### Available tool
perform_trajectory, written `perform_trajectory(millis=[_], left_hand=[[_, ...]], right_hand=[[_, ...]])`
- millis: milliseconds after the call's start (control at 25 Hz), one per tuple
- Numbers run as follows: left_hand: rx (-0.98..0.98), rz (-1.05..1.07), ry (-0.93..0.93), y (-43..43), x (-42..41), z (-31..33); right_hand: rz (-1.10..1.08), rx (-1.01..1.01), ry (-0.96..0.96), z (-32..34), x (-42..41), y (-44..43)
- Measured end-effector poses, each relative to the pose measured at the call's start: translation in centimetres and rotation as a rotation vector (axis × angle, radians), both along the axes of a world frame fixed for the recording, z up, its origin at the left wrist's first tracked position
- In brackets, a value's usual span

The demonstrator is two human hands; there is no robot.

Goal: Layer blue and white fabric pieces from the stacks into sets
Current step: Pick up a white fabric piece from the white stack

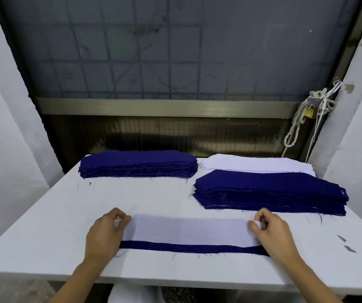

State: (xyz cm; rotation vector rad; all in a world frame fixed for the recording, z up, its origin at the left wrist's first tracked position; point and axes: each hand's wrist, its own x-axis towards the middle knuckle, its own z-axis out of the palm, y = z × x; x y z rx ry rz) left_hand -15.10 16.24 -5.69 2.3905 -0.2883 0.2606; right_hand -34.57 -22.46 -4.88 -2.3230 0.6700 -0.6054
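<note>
Both hands, left hand [105, 231] and right hand [273, 234], are pinching the white piece's [186, 231] ends over the near blue piece [188, 248].

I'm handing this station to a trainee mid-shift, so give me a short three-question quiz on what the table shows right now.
1. True or false: the long white fabric strip lies on top of a dark blue fabric strip.
2. What lies just behind the right-hand stack of dark blue fabric pieces? A) a flat stack of white fabric pieces B) a pair of scissors C) a cardboard box
3. What do the left hand and right hand pinch with their fingers?
Key: 1 true; a blue edge shows along its near side. 2 A. 3 The two ends of the white strip.
</note>
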Motion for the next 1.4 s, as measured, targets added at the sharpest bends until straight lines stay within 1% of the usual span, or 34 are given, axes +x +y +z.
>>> perform_trajectory(millis=[240, 360, 480, 600, 760, 920, 1000, 1080, 1160, 1240, 1400], left_hand=[[-0.030, 0.003, 0.018, 0.1, 0.1, 0.0], [-0.027, 0.010, 0.020, 0.0, 0.1, 0.0], [-0.027, 0.019, 0.017, 0.0, 0.1, 0.0], [-0.038, 0.017, 0.016, 0.1, 0.2, -0.1], [0.017, 0.018, 0.001, 0.1, 0.3, -0.4], [0.097, -0.020, -0.062, -0.4, 0.1, -0.3], [0.129, -0.029, -0.074, -0.5, 0.1, -0.2], [0.166, -0.038, -0.081, -0.6, 0.0, 0.0], [0.237, -0.045, -0.067, -0.5, 0.3, 0.3], [0.383, -0.054, -0.015, -0.5, 1.3, 1.4], [0.703, -0.157, 0.161, -1.3, 4.7, 5.4]], right_hand=[[0.018, -0.106, 0.077, 0.0, -0.1, 0.3], [0.029, -0.165, 0.070, 0.2, -0.1, 0.5], [0.035, -0.178, 0.057, 0.2, -0.2, 0.6], [0.035, -0.237, 0.115, 0.1, -0.3, 0.7], [0.012, -0.387, 0.196, -0.2, -0.1, 1.0], [0.044, -0.569, 0.246, 0.3, 0.6, 0.4], [0.067, -0.612, 0.288, 0.9, 1.1, 0.0], [0.098, -0.608, 0.325, 1.3, 1.4, -0.6], [0.112, -0.579, 0.364, 1.6, 1.5, -1.0], [0.108, -0.567, 0.409, 1.9, 1.3, -1.6], [0.062, -0.662, 0.454, 2.9, 0.8, -3.0]])
